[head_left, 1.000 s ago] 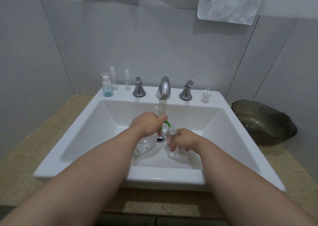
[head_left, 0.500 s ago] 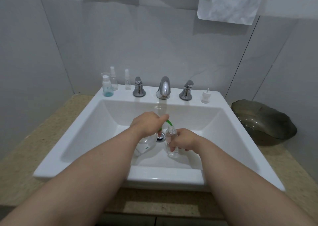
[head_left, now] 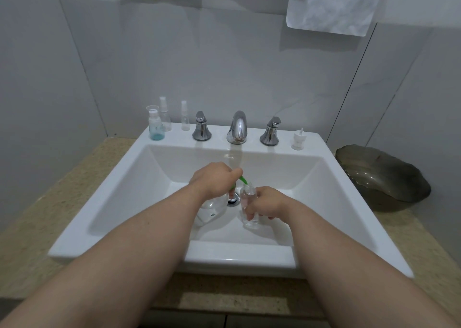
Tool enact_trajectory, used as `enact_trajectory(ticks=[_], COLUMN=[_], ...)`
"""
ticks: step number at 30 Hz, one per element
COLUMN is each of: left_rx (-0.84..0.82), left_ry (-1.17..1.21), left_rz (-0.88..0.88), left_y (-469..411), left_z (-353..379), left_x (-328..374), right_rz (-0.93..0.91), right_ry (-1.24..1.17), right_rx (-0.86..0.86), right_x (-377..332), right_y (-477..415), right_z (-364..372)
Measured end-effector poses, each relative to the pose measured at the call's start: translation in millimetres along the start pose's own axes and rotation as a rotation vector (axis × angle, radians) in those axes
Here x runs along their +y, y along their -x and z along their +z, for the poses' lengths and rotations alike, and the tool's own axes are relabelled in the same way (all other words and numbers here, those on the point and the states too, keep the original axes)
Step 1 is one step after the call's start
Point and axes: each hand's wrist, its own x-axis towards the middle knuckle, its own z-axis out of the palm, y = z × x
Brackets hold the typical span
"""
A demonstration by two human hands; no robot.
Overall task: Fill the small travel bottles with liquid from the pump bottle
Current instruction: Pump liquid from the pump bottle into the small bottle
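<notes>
Pump bottle head sits under my curled left hand; right hand grips the travel bottle. I'd press slowly, keeping the green spout over its mouth.

Standing in a bathroom: facing a white sink set in a speckled counter, chrome faucet, grey tiled wall, hanging white towels.

In the sink the pump bottle is positioned just left of a travel bottle, and three small bottles are ranged on its back ledge, left of the faucet.
</notes>
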Motion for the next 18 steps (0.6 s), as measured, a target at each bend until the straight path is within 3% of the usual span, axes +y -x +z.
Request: enact_trajectory(ticks=[18], left_rx=[-0.003], left_ry=[0.026], left_rz=[-0.024], left_y=[4.2], left_z=[-1.0], left_x=[2.0], right_rz=[0.003], right_ry=[-0.004], right_rx=[0.002], right_x=[-3.9], right_y=[5.2], right_z=[-1.6])
